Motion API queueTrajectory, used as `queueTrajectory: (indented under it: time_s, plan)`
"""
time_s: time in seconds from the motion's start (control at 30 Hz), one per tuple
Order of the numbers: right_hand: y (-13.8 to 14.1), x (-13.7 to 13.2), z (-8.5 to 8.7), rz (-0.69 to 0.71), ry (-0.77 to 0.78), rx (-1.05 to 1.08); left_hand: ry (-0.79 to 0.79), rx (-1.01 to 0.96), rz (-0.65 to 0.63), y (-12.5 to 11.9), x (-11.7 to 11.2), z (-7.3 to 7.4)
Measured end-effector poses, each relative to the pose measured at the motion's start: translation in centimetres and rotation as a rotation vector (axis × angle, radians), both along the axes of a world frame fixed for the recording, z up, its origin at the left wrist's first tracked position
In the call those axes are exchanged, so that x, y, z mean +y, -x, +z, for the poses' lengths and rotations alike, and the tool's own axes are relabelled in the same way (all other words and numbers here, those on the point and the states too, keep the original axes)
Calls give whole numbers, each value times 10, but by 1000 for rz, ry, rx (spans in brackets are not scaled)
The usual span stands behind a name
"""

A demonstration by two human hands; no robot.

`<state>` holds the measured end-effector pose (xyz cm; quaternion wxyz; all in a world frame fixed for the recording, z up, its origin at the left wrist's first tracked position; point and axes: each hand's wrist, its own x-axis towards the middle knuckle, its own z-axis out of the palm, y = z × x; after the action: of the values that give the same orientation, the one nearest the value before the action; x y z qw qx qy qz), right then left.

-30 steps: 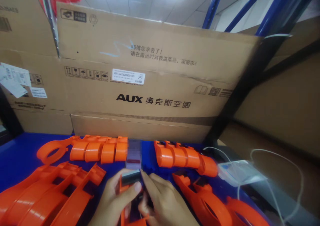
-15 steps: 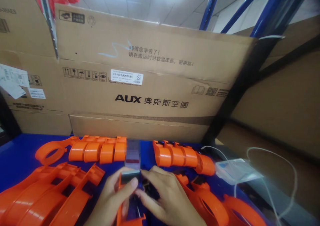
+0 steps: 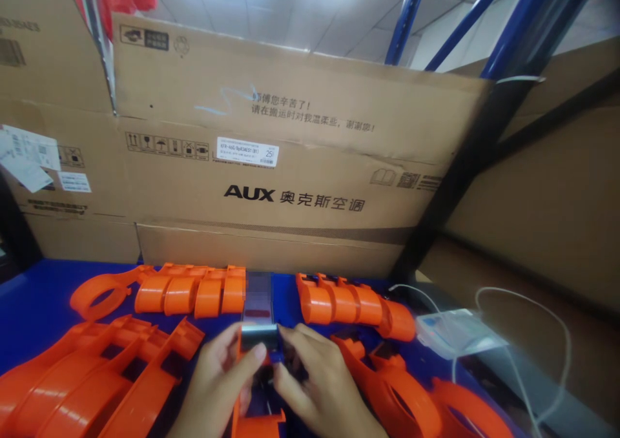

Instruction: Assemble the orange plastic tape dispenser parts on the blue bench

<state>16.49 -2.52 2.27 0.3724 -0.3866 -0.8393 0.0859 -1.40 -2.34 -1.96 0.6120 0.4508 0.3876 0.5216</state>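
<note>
My left hand (image 3: 217,376) is closed round an orange plastic tape dispenser (image 3: 256,425), its thumb lying over a dark, shiny strip (image 3: 259,336) at the top. At the right side of that dispenser, my right hand (image 3: 317,376) has its thumb and fingers bent together. Something small and dark, partly blue, shows there, but its kind is hidden by the fingers. Just beyond the hands stands a grey, see-through box (image 3: 258,296) with a dark red patch.
Orange dispensers lie in rows on the blue table (image 3: 36,289): a near-left group (image 3: 92,373), a far-left row (image 3: 194,292), a far-right row (image 3: 339,302) and a near-right group (image 3: 402,393). A clear plastic bag (image 3: 458,331) with white cord lies right. Cardboard (image 3: 290,231) stands behind.
Both hands and the held dispenser have shifted slightly to the right in view. The dark strip has tilted and shows more of its shiny face. The grip looks the same.
</note>
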Motion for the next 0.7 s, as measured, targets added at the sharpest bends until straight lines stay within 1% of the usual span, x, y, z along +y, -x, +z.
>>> queueTrajectory:
  time_s: [0.3,0.4,0.47,0.53,0.6,0.63,0.7]
  plan:
    - [-3,1,7,56,39,22,4,-8,11,2,3,3]
    - [-7,1,11,56,59,117,24,-72,22,4,3,8]
    - [-14,4,14,-7,57,233,33,-141,54,6,3,13]
    - [-22,10,16,-148,23,287,32,-172,92,8,2,18]
    - [-30,17,16,-314,-16,233,37,-163,110,9,3,20]
    - [-33,21,15,-373,-17,176,45,-158,116,9,3,19]
    - [-37,27,12,-443,18,44,67,-157,126,9,5,17]
